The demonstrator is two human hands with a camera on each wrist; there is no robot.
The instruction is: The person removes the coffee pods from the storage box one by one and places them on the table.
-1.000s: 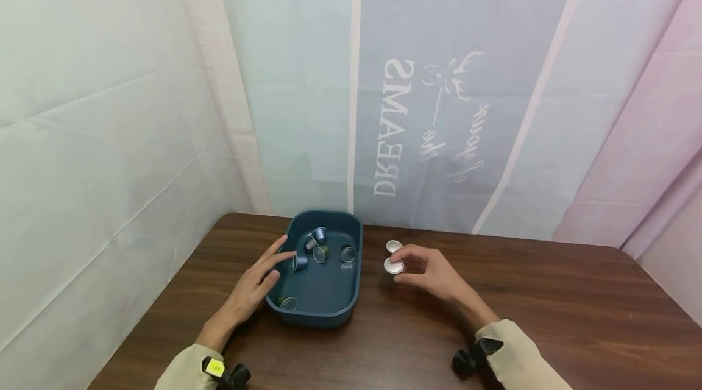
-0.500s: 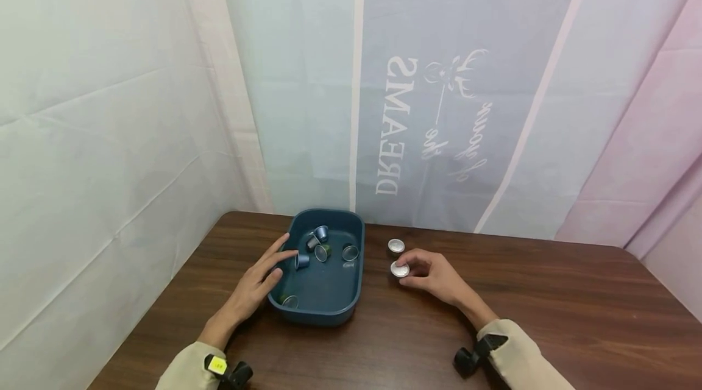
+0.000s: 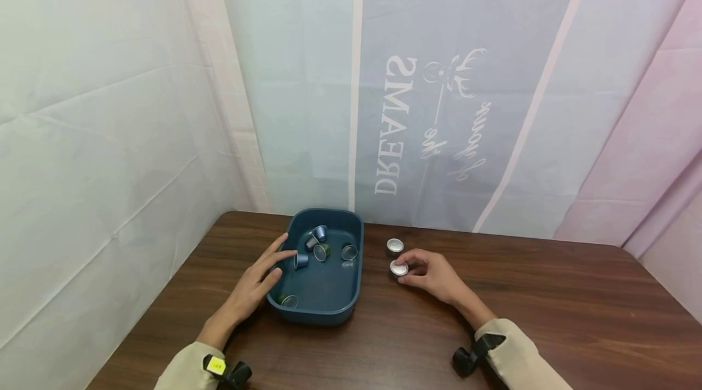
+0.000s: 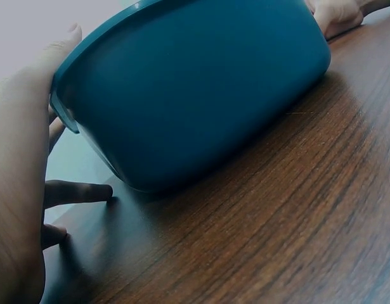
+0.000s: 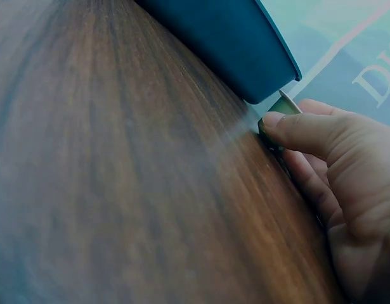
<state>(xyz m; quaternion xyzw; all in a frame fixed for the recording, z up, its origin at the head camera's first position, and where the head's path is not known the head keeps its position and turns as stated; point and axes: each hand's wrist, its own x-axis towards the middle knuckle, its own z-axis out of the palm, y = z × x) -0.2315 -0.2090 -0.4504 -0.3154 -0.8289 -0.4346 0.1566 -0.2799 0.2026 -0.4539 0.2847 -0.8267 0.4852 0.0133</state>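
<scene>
Between thumb and fingers, my right hand (image 3: 434,275) pinches a coffee capsule (image 3: 398,268), silver lid up, right of the blue bin (image 3: 323,318). In the right wrist view this capsule (image 5: 285,107) has a green body and stands at the tabletop. A second capsule (image 3: 395,246) stands lid up just beyond it. My left hand (image 3: 249,289) lies at the bin's left rim with fingers spread, the index finger reaching over the rim near a blue capsule (image 3: 300,261). The left wrist view shows the thumb at the rim and other fingers outside the bin wall.
Inside the bin lie several more capsules, among them a clear-looking one (image 3: 349,251) at the right wall and a green one (image 3: 288,301) in the near left corner. Behind the brown wooden table (image 3: 548,304) hangs a printed curtain (image 3: 307,103).
My right hand has brought its capsule slightly right and down to the tabletop, leaving a wider gap from the capsule behind. The left hand and the bin stay in place.
</scene>
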